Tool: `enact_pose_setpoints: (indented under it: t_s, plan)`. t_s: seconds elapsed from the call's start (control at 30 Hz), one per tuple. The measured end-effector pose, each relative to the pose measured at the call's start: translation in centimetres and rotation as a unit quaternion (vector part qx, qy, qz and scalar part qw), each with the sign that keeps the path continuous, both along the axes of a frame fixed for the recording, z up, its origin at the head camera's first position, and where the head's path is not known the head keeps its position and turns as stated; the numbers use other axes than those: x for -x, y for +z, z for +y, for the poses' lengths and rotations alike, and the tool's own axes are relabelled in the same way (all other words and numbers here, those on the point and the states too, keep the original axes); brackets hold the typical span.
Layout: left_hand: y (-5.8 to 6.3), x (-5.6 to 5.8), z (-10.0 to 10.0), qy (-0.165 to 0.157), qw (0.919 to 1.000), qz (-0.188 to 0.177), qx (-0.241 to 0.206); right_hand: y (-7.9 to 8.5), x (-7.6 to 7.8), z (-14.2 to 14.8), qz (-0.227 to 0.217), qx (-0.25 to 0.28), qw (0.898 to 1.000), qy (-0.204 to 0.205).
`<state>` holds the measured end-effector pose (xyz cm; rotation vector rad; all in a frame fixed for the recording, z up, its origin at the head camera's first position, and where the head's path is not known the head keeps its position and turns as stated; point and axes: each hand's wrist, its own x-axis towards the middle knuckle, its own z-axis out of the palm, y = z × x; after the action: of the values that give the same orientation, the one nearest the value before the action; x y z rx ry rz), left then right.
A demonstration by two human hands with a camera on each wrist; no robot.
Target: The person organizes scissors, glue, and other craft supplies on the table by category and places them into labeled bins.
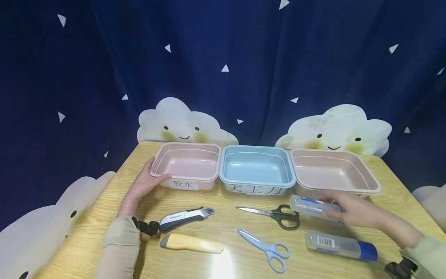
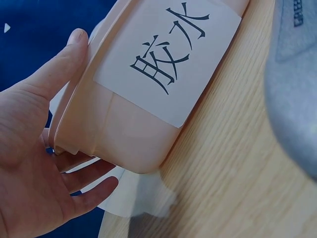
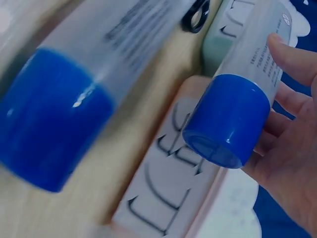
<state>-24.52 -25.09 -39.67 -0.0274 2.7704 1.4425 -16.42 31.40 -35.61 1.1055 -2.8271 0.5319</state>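
Note:
My left hand (image 1: 143, 183) holds the corner of the left pink bin (image 1: 207, 185), thumb along its front rim and the other fingers at its side. That bin bears a white label (image 2: 163, 54) with black characters. In my right hand (image 1: 359, 210) is a clear glue bottle (image 1: 308, 206), raised in front of the right pink bin (image 1: 374, 185) and gripped between thumb and fingers. Its blue cap (image 3: 228, 119) shows in the right wrist view. A second glue bottle (image 1: 339, 247) with a blue cap lies on the table below that hand.
Between the pink bins stands a blue bin (image 1: 292, 170). Black-handled scissors (image 1: 283, 217), light blue scissors (image 1: 266, 248), a white-and-black utility knife (image 1: 184, 217) and a yellow utility knife (image 1: 193, 243) lie on the wooden table (image 1: 153, 267). A dark blue curtain (image 1: 223, 46) hangs behind.

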Motion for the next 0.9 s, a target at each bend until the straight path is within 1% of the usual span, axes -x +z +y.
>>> enact_pose_setpoints:
  t_s: [0.17, 0.23, 0.3, 0.4, 0.5, 0.6, 0.8, 0.9]
  plan:
    - [-0.1, -0.1, 0.0, -0.003, 0.9999, 0.006, -0.011, 1.3, 0.2, -1.8, 0.009, -0.007, 1.0, -0.024]
    - [-0.1, -0.1, 0.0, -0.003, 0.9999, 0.006, -0.015, 1.7, 0.4, -2.4, 0.023, -0.009, 0.999, -0.028]
    - [-0.2, 0.0, -0.1, -0.005, 0.9998, 0.005, -0.02, 1.9, 0.7, -3.0, 0.045, -0.01, 0.999, -0.029]
    - [-0.4, 0.0, -0.3, -0.006, 0.9997, 0.002, -0.023, 2.2, 1.3, -4.0, 0.058, -0.012, 0.998, -0.031]
    - [-0.5, 0.0, -0.3, -0.013, 0.9996, 0.008, -0.026, 2.5, 1.9, -5.0, 0.05, -0.015, 0.998, -0.044]
    - [-0.6, -0.1, -0.3, -0.016, 0.9991, 0.021, -0.034, 2.7, 2.5, -6.0, 0.043, -0.016, 0.997, -0.057]
    - [-0.7, -0.2, -0.2, -0.022, 0.9963, 0.036, -0.074, 3.0, 4.0, -8.1, 0.043, -0.008, 0.997, -0.062]
    - [-0.7, -0.4, -0.1, -0.021, 0.9957, 0.039, -0.081, 3.0, 4.7, -9.3, 0.036, -0.005, 0.997, -0.064]
